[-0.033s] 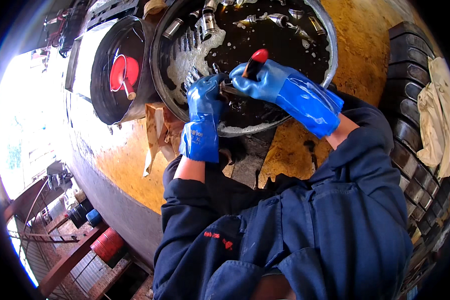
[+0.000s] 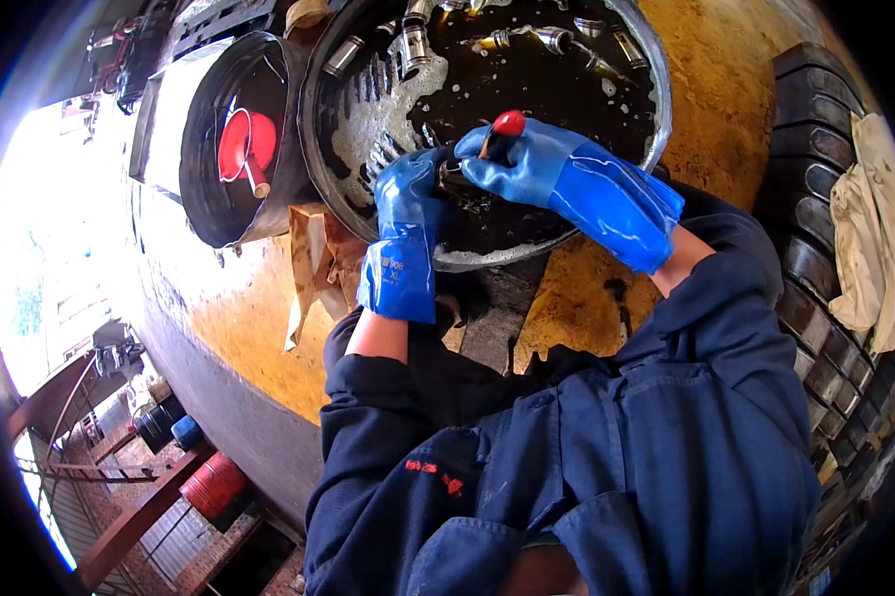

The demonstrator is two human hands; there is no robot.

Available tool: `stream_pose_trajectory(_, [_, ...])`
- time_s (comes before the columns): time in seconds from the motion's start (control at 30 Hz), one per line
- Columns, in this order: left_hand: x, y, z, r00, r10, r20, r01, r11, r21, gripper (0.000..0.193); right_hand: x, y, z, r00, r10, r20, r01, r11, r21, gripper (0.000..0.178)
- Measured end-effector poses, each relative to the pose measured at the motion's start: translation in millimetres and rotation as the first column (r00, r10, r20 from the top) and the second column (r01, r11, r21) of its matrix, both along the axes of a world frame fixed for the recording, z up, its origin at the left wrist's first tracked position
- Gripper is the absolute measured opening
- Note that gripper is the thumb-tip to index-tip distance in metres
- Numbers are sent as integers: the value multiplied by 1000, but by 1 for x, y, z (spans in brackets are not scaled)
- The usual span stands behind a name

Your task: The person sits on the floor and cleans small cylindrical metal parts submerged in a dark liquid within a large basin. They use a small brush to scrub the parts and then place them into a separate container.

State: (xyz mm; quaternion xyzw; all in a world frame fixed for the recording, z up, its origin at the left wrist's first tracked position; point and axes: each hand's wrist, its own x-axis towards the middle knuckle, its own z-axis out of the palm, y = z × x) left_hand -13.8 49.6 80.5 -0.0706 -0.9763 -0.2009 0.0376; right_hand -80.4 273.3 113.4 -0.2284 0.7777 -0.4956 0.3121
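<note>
Pinching a mostly hidden metal part in the left hand's curled fingers, inside the round basin's near edge, likely for catching drips. Wrapping the right hand's closed fingers around a red-tipped handle, likely for firm control; now tilting its red end slightly lower and leftward than before.

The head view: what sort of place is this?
Probably a vehicle or engine repair workshop. Piston-like metal parts lie in a wide basin of dark liquid, and what looks like a big, chunky-treaded tyre is at the right.
</note>
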Motion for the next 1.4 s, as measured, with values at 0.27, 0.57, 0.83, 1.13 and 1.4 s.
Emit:
stream_pose_trajectory(0.27, [-9, -10, -12, 869, 256, 423, -382, 892, 244, 53, 20, 4, -33, 677, -267, -686, 252, 960, -124, 29])
stream_pose_trajectory(0.57, [-2, -30, 31, 879, 57, 473, -471, -36, 881, 32, 83, 20, -82, 728, -269, -630, 283, 956, -81, 28])
stream_pose_trajectory(0.83, [-3, -54, 37, 916, 59, 397, -342, -403, 849, 31, 80, 16, -59, 792, -240, -561, 309, 950, 30, 20])
stream_pose_trajectory(1.13, [12, -67, 42, 941, 95, 326, -267, -385, 884, 28, 73, 19, -94, 804, -250, -540, 362, 926, 111, 23])
stream_pose_trajectory(1.4, [13, -90, 34, 955, 134, 264, -235, -202, 951, 21, 75, 12, -78, 882, -281, -377, 380, 899, 218, 27])
